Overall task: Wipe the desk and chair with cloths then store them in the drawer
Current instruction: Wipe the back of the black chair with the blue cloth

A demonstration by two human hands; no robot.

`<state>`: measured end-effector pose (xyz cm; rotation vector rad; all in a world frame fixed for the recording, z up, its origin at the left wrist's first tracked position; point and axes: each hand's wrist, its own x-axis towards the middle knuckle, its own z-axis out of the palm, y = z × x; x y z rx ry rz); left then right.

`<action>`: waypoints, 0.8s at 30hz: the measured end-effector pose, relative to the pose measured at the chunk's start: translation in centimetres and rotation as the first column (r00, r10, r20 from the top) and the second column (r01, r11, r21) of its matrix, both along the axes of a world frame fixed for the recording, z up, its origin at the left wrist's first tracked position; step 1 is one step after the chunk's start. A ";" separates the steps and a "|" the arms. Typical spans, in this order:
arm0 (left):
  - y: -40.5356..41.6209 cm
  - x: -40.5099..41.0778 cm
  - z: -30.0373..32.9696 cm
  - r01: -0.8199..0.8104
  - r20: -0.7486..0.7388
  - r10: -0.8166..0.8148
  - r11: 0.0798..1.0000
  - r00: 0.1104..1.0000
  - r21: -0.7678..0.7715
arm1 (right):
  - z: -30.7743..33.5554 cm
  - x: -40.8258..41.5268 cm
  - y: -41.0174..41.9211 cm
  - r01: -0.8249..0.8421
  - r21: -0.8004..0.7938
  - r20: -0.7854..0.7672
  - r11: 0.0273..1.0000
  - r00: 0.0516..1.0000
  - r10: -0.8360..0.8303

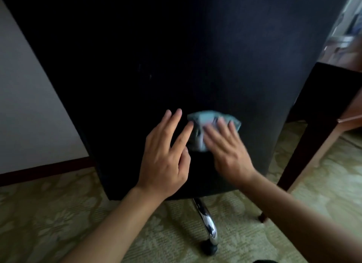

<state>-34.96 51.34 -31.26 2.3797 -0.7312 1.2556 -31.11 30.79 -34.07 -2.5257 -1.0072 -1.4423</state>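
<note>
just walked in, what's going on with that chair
A person is wiping the back of a dark upholstered office chair. The right hand presses a crumpled pale blue-green cloth flat against the fabric, while the left hand rests open beside it, holding nothing. A dark wooden desk stands to the right.

The person's left hand [164, 155] and right hand [227, 151] are bare, without gloves, rings or a watch. Both forearms are bare up to the picture's lower edge; no sleeve shows.
</note>
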 end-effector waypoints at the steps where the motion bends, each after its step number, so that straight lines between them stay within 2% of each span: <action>1: 0.4 -0.1 -0.3 -0.006 -0.023 0.007 0.999 1.000 0.041 | -2.2 -0.8 -0.5 0.021 -0.111 -0.038 0.994 0.999 -0.025; 3: 1.4 -0.8 -1.0 -0.015 -0.062 0.020 0.997 0.998 0.079 | -3.6 -1.6 -1.4 0.057 -0.255 -0.041 0.965 0.997 -0.070; 4: 2.1 -1.0 -0.8 -0.024 -0.062 0.029 0.997 0.998 0.075 | -2.5 -1.4 -1.2 0.059 -0.250 -0.021 0.966 0.998 -0.066; 7: 3.8 -1.2 0.9 -0.072 -0.003 0.072 0.997 0.997 0.009 | 4.2 0.4 1.9 0.031 -0.013 0.109 0.999 0.994 -0.029; 10: 5.4 -1.6 4.3 -0.115 0.089 0.123 0.990 0.988 -0.086 | 12.9 2.0 7.2 0.007 0.259 0.247 0.966 0.966 -0.073; 13: 7.3 -1.5 7.3 -0.148 0.162 0.183 0.968 0.970 -0.205 | 16.5 2.3 12.2 -0.041 0.348 0.292 0.937 0.954 -0.066; 14: 7.7 -1.4 7.9 -0.162 0.168 0.203 0.960 0.965 -0.231 | 15.7 2.1 13.2 -0.071 0.300 0.287 0.951 0.958 -0.019; 16: 8.1 -1.5 8.3 -0.188 0.159 0.227 0.955 0.961 -0.230 | 12.0 1.1 14.3 -0.130 0.056 0.225 0.990 0.968 0.114; 18: 7.8 -1.5 7.9 -0.207 0.137 0.226 0.968 0.964 -0.140 | 8.6 0.1 13.6 -0.142 -0.228 0.135 0.963 0.975 0.175; 19: 7.6 -1.6 7.6 -0.207 0.120 0.216 0.975 0.969 -0.086 | 7.9 0.0 13.0 -0.131 -0.312 0.107 0.941 0.979 0.172; 21: 6.9 -1.5 7.6 -0.170 0.095 0.171 0.985 0.981 -0.018 | 9.1 0.4 12.1 -0.142 -0.334 0.094 0.932 0.979 0.183; 24: 5.6 -0.8 9.7 -0.084 0.124 0.082 0.996 0.989 0.013 | 15.0 1.2 10.3 -0.163 -0.166 0.163 0.973 0.968 0.190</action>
